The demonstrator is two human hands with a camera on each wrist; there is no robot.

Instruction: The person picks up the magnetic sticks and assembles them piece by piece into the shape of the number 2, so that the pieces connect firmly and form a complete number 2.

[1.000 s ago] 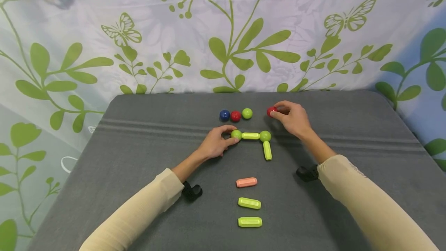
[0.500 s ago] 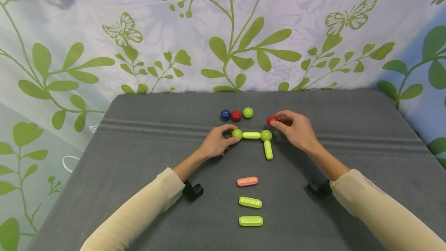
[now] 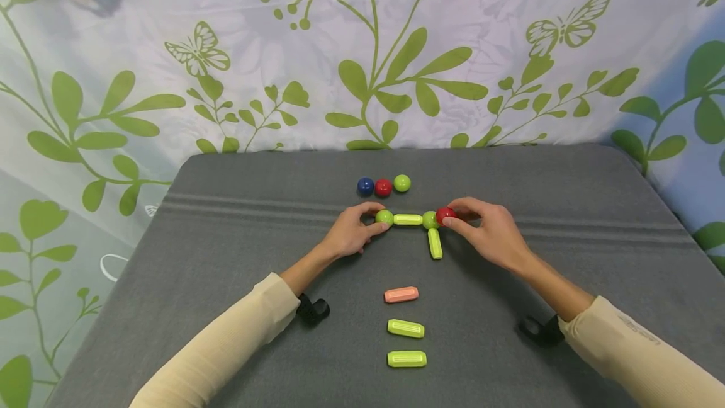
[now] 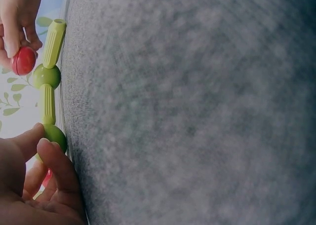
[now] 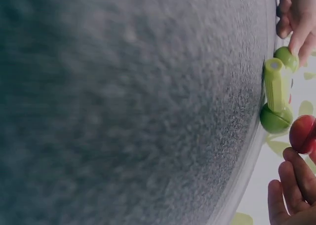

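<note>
My left hand (image 3: 352,230) pinches a green ball (image 3: 384,218) at the left end of a joined toy piece lying on the table. From that ball a yellow-green rod (image 3: 408,220) runs right to a second green ball (image 3: 429,220). Another yellow-green rod (image 3: 435,244) points from there toward me. Between thumb and fingers, my right hand (image 3: 491,232) holds a red ball (image 3: 446,216), which overlaps the second green ball's right side in the head view. In the left wrist view the red ball (image 4: 23,61) shows a seam and hangs apart from the green one.
Behind the joined piece sit a blue ball (image 3: 365,186), a red ball (image 3: 383,187) and a lime ball (image 3: 402,183) in a row. Nearer me lie a salmon rod (image 3: 401,295) and two yellow-green rods (image 3: 406,328), one behind the other. A patterned cloth (image 3: 272,80) hangs past the grey table's far edge.
My right hand has brought the red ball toward me, from behind the joined piece to beside its right green ball. The left hand has kept its hold on the left green ball.
</note>
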